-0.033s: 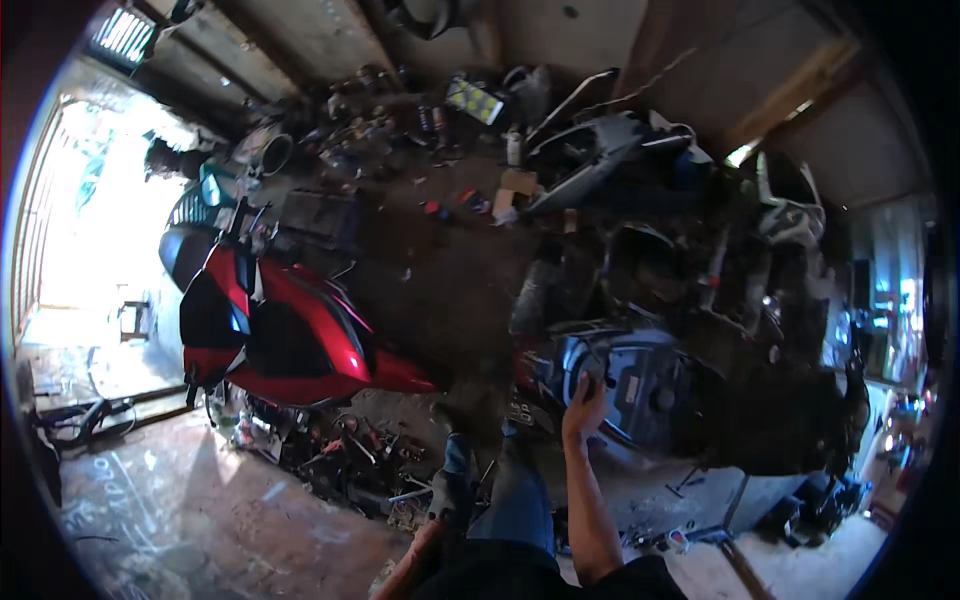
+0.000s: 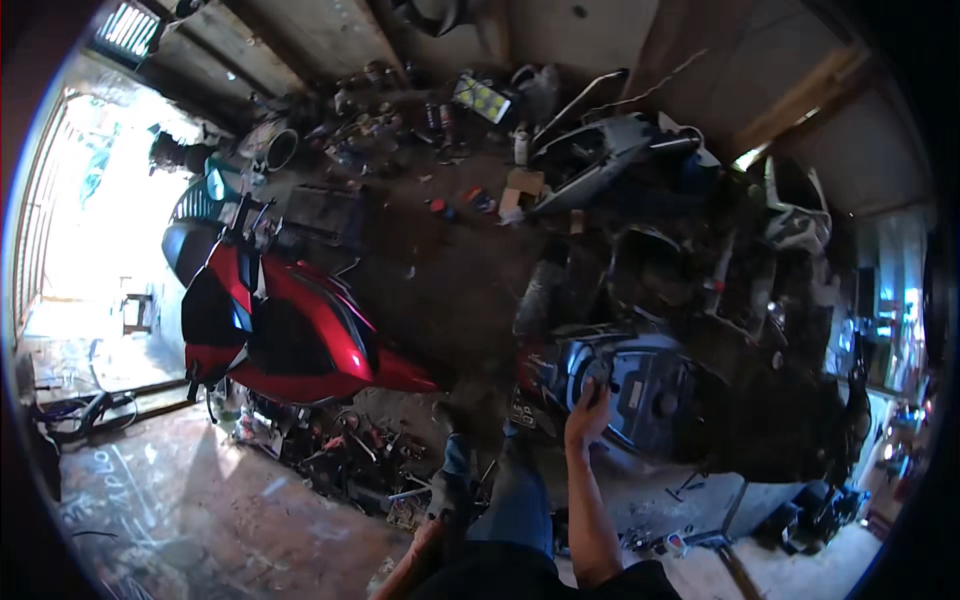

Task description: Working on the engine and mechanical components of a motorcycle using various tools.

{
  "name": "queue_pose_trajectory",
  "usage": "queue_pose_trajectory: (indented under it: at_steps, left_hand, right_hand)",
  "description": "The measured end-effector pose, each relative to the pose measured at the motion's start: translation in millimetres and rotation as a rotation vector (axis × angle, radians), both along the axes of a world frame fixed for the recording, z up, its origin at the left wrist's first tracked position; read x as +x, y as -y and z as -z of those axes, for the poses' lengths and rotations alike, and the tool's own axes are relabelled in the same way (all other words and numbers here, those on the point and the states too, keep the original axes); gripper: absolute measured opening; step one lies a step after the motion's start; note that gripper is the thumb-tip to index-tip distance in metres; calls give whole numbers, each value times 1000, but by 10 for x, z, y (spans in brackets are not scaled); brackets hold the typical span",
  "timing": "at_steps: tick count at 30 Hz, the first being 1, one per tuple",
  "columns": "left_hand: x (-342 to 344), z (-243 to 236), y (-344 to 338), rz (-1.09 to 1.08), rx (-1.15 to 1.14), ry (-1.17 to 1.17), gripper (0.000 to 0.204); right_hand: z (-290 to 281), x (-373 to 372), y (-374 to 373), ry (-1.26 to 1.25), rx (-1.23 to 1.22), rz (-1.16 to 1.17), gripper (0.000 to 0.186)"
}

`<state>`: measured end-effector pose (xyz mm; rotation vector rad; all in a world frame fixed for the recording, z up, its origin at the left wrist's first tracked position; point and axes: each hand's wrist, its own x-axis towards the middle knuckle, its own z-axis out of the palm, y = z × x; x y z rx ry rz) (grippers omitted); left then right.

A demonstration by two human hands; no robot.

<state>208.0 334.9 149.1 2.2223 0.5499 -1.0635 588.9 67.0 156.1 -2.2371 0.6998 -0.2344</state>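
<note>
My right hand is at the near left edge of a grey-blue moulded plastic piece with a dark round part on it. Its fingers are bent and close together over that edge, and the fingertips look curled round it. A number plate shows just left of this hand. My left hand lies low by my left knee, in shadow; its fingers do not show clearly. A red and black motorbike stands to the left, its narrow tail pointing toward my legs.
Small metal parts and tools lie heaped beneath the motorbike. A cardboard box, a white bottle and grey body panels are along the far wall. A bright doorway is at the left.
The whole view has shifted very slightly. My right hand stays at the edge of the plastic piece, and my left hand stays by the knee.
</note>
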Motion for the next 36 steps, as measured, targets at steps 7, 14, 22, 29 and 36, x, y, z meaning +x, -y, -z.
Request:
queue_pose_trajectory:
  at_steps: [7,14,22,29,36]
  left_hand:
    - [345,-207,-66,-7,208,-604,57]
    - [916,-388,-20,43,183,-579,49]
    - [821,-201,-268,112,27,-558,46]
    - [1308,-384,54,65,103,-639,47]
    - [900,51,77,-107,117,-694,72]
  right_hand:
    - [-149,105,-175,-313,138,-62,33]
    - [-172,129,-146,-292,157,-74,32]
    - [-123,110,-101,-308,123,-90,30]
    - [-164,135,-95,-393,133,-86,38]
    - [-23,45,-59,-361,44,-127,43]
